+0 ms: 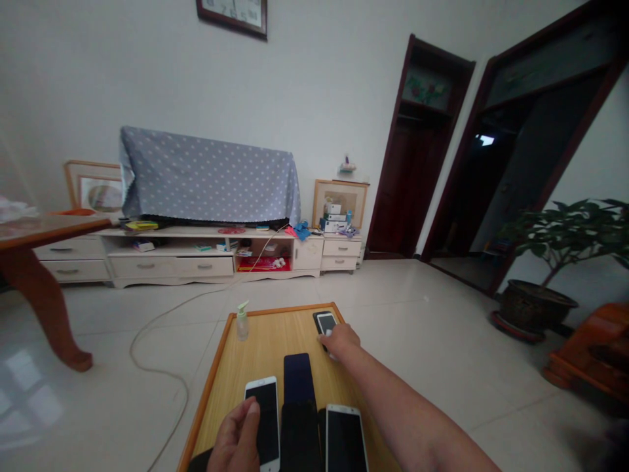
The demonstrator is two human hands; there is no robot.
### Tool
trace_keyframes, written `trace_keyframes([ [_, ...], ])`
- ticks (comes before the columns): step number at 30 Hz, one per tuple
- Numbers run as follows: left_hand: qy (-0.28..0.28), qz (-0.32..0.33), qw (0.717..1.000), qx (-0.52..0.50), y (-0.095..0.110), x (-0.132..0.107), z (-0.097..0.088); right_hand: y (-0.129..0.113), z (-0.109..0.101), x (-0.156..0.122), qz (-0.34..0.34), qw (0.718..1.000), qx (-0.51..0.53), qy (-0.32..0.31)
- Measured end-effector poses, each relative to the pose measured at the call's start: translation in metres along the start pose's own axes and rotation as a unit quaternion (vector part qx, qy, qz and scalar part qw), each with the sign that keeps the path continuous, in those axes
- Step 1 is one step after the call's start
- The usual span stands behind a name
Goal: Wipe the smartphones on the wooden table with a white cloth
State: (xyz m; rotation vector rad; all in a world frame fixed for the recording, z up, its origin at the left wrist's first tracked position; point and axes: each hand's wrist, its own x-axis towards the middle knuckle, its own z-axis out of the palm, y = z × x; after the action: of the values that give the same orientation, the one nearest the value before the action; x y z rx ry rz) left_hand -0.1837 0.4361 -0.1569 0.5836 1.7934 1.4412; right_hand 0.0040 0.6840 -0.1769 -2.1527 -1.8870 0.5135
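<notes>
Left hand (238,436): thumb and forefinger together over the left long edge of a large white slab phone with black screen (268,419), near the tabletop's left edge; can't tell if it's pinching anything; phone should be light, stiff, slick, glass fragile; hold by the long edges. Clear plastic pump bottle with pale-green head (242,321) at the far-left corner of the yellow wood-grain tabletop (265,334). Mid-tabletop: dark-blue flat slab (298,377), black slab (299,436) nearer; probably rigid. Small white phone with dark screen (326,321) by the far-right corner, over a black flat piece (317,316); right hand (343,339) at its near end, grip closure unclear; likely slippery, take it by the sides. White-framed phone (346,436) at the near side, same handling.

Hidden: left fingertips' undersides, right fingers; near tabletop edge out of frame; black slab's outline murky.
</notes>
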Motion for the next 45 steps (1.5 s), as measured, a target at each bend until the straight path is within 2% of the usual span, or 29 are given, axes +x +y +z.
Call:
trace_keyframes([
  [6,0.002,0.029,0.999,-0.045,-0.003,-0.012,0.006,0.009,-0.021,-0.023,-0.009,0.989,0.142,0.046],
  [10,-0.001,0.028,0.994,-0.101,-0.007,-0.027,0.007,0.025,-0.03,-0.059,-0.017,0.953,0.3,0.052],
  [17,-0.044,0.053,0.991,-0.118,-0.015,-0.061,0.003,0.069,-0.034,-0.176,-0.014,0.83,0.557,-0.017],
  [21,-0.13,0.066,0.986,-0.086,-0.011,-0.094,0.006,0.079,-0.036,-0.242,-0.026,0.779,0.62,-0.09],
  [22,-0.153,0.068,0.982,-0.084,-0.01,-0.103,0.008,0.079,-0.036,-0.255,-0.034,0.76,0.637,-0.12],
  [26,-0.215,0.067,0.972,-0.067,-0.015,-0.125,0.013,0.077,-0.032,-0.292,-0.061,0.653,0.701,-0.282],
  [28,-0.215,0.069,0.973,-0.052,-0.02,-0.131,0.014,0.078,-0.03,-0.3,-0.066,0.628,0.708,-0.317],
  [29,-0.207,0.071,0.975,-0.047,-0.022,-0.132,0.015,0.08,-0.028,-0.303,-0.063,0.624,0.709,-0.321],
  [31,-0.189,0.079,0.978,-0.044,-0.026,-0.136,0.018,0.083,-0.024,-0.304,-0.055,0.641,0.7,-0.31],
  [35,-0.194,0.089,0.976,-0.046,-0.027,-0.141,0.024,0.087,-0.014,-0.303,-0.088,0.719,0.636,-0.266],
  [38,-0.187,0.098,0.977,-0.032,-0.027,-0.141,0.024,0.086,-0.013,-0.304,-0.092,0.753,0.604,-0.245],
  [41,-0.171,0.118,0.978,-0.001,-0.025,-0.137,0.016,0.088,-0.022,-0.298,-0.067,0.765,0.605,-0.209],
  [45,-0.121,0.139,0.981,0.065,-0.024,-0.125,-0.002,0.107,-0.038,-0.274,0.023,0.748,0.661,-0.062],
])
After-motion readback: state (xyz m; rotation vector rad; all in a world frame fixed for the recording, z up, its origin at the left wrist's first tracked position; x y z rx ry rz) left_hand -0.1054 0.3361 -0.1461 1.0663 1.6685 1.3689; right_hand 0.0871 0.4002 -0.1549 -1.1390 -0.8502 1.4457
